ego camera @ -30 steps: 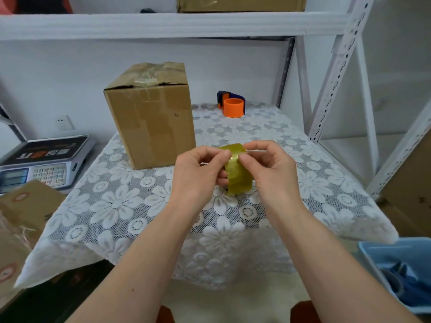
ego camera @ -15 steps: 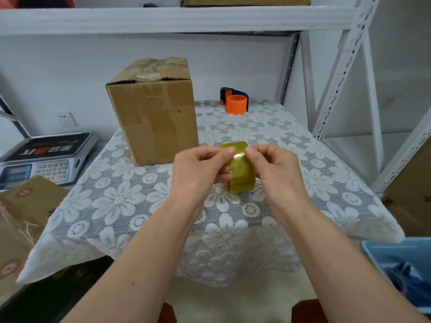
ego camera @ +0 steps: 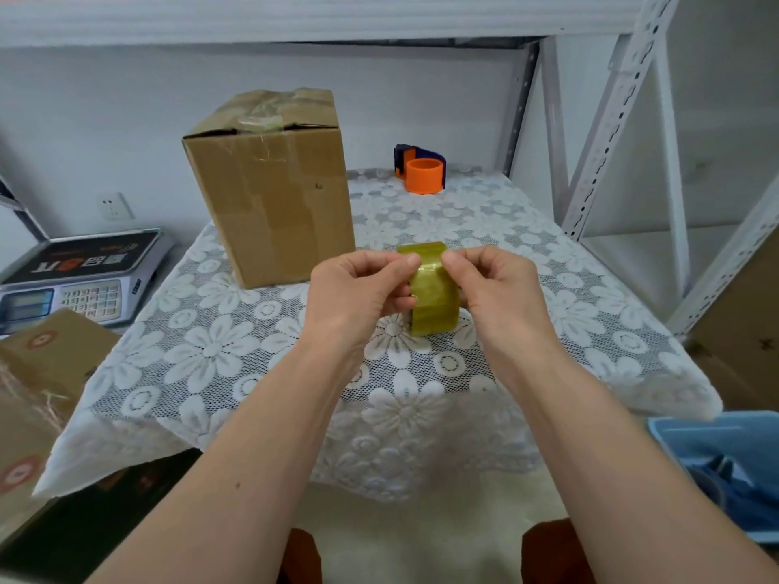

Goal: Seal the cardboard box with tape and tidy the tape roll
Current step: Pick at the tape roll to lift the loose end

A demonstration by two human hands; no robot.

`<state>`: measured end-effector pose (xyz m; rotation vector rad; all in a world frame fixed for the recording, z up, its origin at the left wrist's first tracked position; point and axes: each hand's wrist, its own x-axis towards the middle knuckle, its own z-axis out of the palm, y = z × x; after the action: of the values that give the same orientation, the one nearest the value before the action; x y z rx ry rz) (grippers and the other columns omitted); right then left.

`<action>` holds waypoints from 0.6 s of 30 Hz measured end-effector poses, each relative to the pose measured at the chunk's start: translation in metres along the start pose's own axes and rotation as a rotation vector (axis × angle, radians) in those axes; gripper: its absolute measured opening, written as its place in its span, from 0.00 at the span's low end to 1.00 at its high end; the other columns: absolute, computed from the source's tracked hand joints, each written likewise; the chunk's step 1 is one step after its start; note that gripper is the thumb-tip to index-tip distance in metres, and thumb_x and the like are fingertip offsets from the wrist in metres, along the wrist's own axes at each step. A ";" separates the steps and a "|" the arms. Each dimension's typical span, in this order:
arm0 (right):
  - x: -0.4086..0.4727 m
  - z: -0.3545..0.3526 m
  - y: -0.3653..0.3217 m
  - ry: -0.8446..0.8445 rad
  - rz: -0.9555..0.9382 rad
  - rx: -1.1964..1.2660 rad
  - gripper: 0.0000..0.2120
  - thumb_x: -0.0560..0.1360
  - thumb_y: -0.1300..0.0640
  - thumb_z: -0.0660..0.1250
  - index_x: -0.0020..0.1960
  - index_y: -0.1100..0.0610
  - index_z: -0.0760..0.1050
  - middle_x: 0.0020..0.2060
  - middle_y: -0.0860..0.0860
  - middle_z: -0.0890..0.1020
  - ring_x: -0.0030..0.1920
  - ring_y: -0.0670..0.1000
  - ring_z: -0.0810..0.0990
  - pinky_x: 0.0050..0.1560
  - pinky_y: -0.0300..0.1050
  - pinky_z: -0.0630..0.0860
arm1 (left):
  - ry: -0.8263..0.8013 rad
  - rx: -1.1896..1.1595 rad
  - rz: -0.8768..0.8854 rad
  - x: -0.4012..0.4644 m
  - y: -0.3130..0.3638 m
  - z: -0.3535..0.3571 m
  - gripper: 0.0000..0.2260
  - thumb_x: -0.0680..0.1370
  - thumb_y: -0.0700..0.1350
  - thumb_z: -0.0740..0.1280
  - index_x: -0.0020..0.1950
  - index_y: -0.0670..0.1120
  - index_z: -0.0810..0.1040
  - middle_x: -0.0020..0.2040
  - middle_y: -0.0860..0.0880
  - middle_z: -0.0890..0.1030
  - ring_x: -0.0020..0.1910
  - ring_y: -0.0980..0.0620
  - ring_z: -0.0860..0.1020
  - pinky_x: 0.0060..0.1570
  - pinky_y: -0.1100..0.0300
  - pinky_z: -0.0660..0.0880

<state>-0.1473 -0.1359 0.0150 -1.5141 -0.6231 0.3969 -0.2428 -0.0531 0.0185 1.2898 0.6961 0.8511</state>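
A yellowish clear tape roll is held upright above the middle of the table between both hands. My left hand grips its left side, thumb and forefinger pinching at the top rim. My right hand grips the right side, its fingertips pinching the same top edge. The tall cardboard box stands at the table's back left, beyond the hands, with crumpled tape across its top flaps.
An orange and blue tape dispenser sits at the table's back. The lace tablecloth covers the table. A digital scale and cardboard boxes lie left. A blue bin is lower right; white shelf posts rise right.
The camera view has shifted slightly down and back. Both hands stay on the tape roll, fingertips working along its top edge; the roll has barely moved.
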 end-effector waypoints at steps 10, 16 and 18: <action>0.002 0.001 -0.001 0.013 0.005 0.012 0.07 0.73 0.55 0.70 0.40 0.59 0.78 0.34 0.49 0.79 0.37 0.47 0.77 0.46 0.46 0.77 | -0.040 0.050 -0.033 0.002 0.000 0.001 0.05 0.73 0.40 0.73 0.42 0.39 0.81 0.33 0.47 0.78 0.31 0.55 0.77 0.35 0.64 0.78; 0.004 0.003 0.001 0.039 -0.019 -0.018 0.08 0.71 0.58 0.71 0.35 0.55 0.74 0.31 0.47 0.76 0.33 0.44 0.73 0.36 0.36 0.72 | -0.017 0.069 -0.009 -0.001 0.001 0.004 0.04 0.73 0.38 0.73 0.39 0.40 0.79 0.33 0.46 0.78 0.31 0.54 0.76 0.33 0.65 0.78; 0.005 0.003 0.000 0.037 -0.021 -0.024 0.09 0.71 0.59 0.71 0.34 0.54 0.74 0.31 0.48 0.76 0.33 0.45 0.74 0.37 0.38 0.72 | -0.005 0.083 0.001 0.000 0.000 0.005 0.04 0.73 0.37 0.72 0.39 0.39 0.79 0.32 0.46 0.77 0.30 0.55 0.76 0.33 0.65 0.78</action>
<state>-0.1451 -0.1302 0.0153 -1.5334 -0.6160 0.3459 -0.2391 -0.0559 0.0193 1.3656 0.7331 0.8266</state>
